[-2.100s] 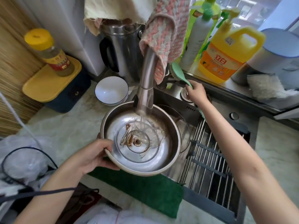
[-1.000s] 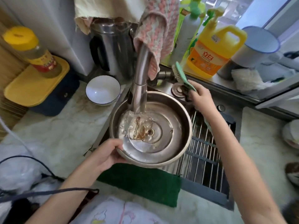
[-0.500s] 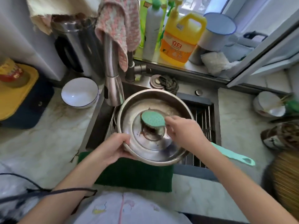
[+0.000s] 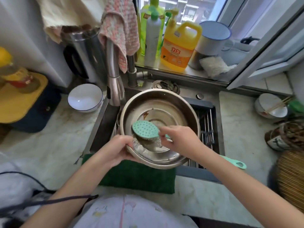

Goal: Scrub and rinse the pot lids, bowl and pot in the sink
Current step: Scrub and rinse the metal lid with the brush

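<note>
A steel bowl [image 4: 185, 109] is held over the sink, tilted toward me, with a steel pot lid [image 4: 158, 117] lying inside it. My left hand [image 4: 115, 148] grips the bowl's near-left rim. My right hand [image 4: 179, 137] holds a mint-green dish brush [image 4: 144, 129] by its handle, whose end sticks out past my forearm. The brush head presses its bristles on the near part of the lid. A brown stain shows on the lid's far side.
The faucet [image 4: 114, 89] hangs just left of the bowl, no water visible. A white bowl [image 4: 84, 97] sits on the left counter, a kettle [image 4: 85, 51] behind it. Detergent bottles [image 4: 179, 46] line the sill. A green cloth [image 4: 138, 176] lies at the counter's front edge. A rack [image 4: 207, 129] spans the sink.
My right hand took the brush from beside the faucet and brought it into the bowl; the brush head has slid toward the near-left part of the lid. The bowl moved right, away from the spout.
</note>
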Motion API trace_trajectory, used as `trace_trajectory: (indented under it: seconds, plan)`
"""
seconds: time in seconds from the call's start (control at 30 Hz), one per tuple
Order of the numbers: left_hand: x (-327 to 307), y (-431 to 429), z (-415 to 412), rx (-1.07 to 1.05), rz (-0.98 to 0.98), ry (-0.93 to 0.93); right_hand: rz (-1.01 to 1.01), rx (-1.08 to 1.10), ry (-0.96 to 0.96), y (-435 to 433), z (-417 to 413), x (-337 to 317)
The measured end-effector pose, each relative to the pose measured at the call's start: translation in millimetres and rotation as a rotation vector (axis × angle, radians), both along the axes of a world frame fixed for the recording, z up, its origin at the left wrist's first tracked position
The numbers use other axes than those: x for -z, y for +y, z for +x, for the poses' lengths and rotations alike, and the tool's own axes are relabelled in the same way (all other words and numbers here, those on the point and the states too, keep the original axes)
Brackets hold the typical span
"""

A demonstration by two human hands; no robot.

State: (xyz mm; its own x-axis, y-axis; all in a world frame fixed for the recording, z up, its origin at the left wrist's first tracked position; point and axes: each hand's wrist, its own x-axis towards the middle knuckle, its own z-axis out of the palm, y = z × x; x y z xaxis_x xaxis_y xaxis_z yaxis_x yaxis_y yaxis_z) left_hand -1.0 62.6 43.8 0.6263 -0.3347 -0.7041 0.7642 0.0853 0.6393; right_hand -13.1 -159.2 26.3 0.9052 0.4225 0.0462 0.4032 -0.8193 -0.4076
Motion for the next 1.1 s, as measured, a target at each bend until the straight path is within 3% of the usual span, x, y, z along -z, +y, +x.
trace_trajectory:
  seconds: [0.13, 0.3, 0.43, 0.6, 0.77, 0.93, 1.1]
  plan:
    - [-3, 1, -5, -0.042, -0.022, 0.016, -0.130, 0.236, -0.102, -22, 25, -1]
    - [3, 1, -17, -0.054, -0.028, 0.115, -0.075, -0.028, 0.095, 12, 7, -1]
    - [5, 9, -21, -0.114, -0.023, 0.128, -0.218, 0.173, -0.003, -3, 34, 0]
    - [8, 18, -20, -0.111, 0.004, 0.079, -0.129, -0.041, 0.206, 15, 8, -2]
    - [0, 22, -18, -0.057, 0.015, 0.052, -0.135, 0.175, 0.023, 0, 25, 5]
    - [3, 19, -22, -0.017, -0.002, 0.076, -0.025, -0.092, 0.006, 30, 0, 6]
    - [0, 32, -19, -0.048, 0.010, 0.050, -0.251, 0.145, -0.033, 1, 32, -6]
